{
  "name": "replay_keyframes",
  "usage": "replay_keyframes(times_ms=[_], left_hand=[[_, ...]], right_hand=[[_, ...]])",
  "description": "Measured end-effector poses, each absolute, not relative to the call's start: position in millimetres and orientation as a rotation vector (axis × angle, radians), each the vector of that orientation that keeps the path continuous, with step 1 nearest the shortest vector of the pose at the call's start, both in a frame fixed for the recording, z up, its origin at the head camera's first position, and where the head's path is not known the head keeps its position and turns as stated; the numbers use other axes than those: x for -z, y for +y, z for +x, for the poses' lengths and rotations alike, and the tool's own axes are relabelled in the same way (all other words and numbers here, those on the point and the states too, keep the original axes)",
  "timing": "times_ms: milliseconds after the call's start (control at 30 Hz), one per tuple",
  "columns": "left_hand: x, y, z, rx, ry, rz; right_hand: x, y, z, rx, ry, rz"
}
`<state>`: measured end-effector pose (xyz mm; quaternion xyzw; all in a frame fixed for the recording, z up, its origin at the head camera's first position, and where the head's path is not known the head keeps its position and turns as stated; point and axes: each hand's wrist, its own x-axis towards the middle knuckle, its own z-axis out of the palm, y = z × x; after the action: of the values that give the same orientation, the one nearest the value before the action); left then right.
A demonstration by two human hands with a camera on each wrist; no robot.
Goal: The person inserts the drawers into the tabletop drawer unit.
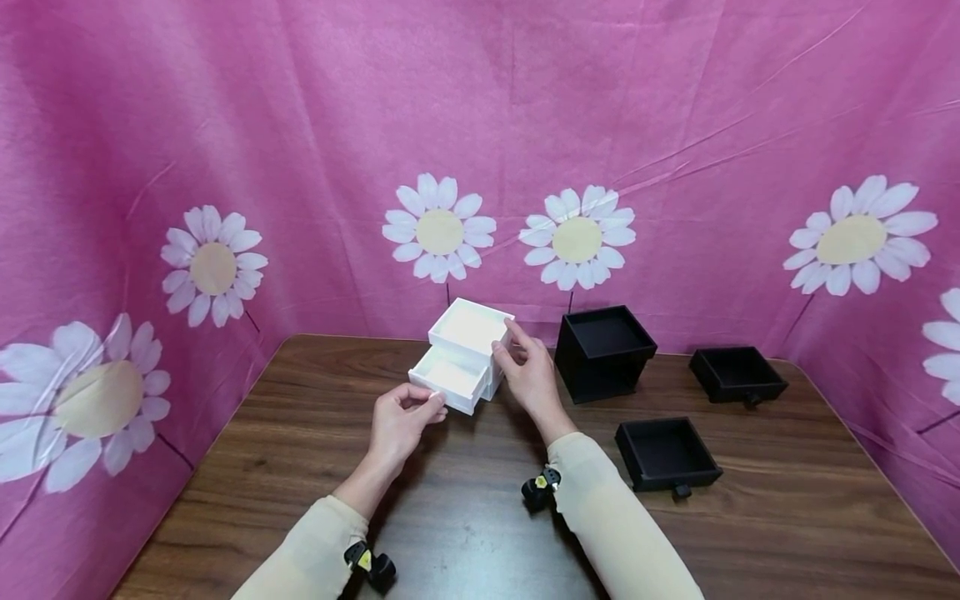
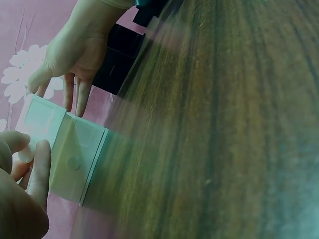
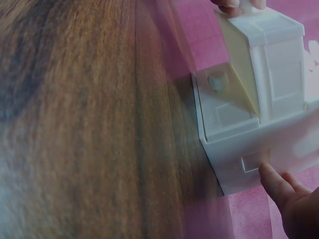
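Observation:
A small white two-drawer box (image 1: 469, 327) stands near the back of the wooden table. Its upper drawer (image 1: 450, 377) is pulled out toward me and looks bare inside. My left hand (image 1: 397, 425) pinches the knob at that drawer's front between thumb and fingers. In the left wrist view the lower drawer (image 2: 82, 154) is pushed in, its round knob showing below the upper one. My right hand (image 1: 534, 379) rests against the box's right side, fingers fairly straight. Its fingertips (image 3: 266, 172) touch the side panel in the right wrist view.
A black box (image 1: 600, 367) of similar shape stands to the right, its front hollow. Two loose black drawers lie beyond it, one at the back right (image 1: 738, 375) and one nearer me (image 1: 667, 454). A pink flowered cloth (image 1: 480, 100) hangs around the table (image 1: 270, 442).

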<state>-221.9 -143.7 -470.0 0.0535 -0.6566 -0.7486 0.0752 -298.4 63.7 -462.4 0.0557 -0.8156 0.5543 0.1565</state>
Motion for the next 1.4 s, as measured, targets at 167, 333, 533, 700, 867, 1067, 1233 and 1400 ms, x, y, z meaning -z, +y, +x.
replay_keyframes(times_ms=[167,333,533,700,867,1067,1233,1400], left_hand=[[471,-143,-225,2.257,-1.961,0.143],[472,-142,-229,2.283,-1.958,0.145],[473,-140,-232,2.297,-1.953,0.131],[473,-137,-235,2.307,-1.938,0.139],[475,-133,-239,2.312,-1.928,0.157],[474,-130,-243,2.307,-1.931,0.138],[473,-127,-246,2.308,-1.945,0.138],[473,-126,-250,2.32,-1.927,0.149]], right_hand=[[463,64,-299,-1.576,-2.344,0.16],[463,64,-299,-1.58,-2.34,0.161],[463,64,-300,-1.592,-2.338,0.154],[463,64,-300,-1.593,-2.35,0.148],[463,64,-299,-1.59,-2.346,0.148],[463,64,-299,-1.578,-2.336,0.155],[463,64,-300,-1.568,-2.335,0.157],[463,64,-300,-1.57,-2.339,0.158]])
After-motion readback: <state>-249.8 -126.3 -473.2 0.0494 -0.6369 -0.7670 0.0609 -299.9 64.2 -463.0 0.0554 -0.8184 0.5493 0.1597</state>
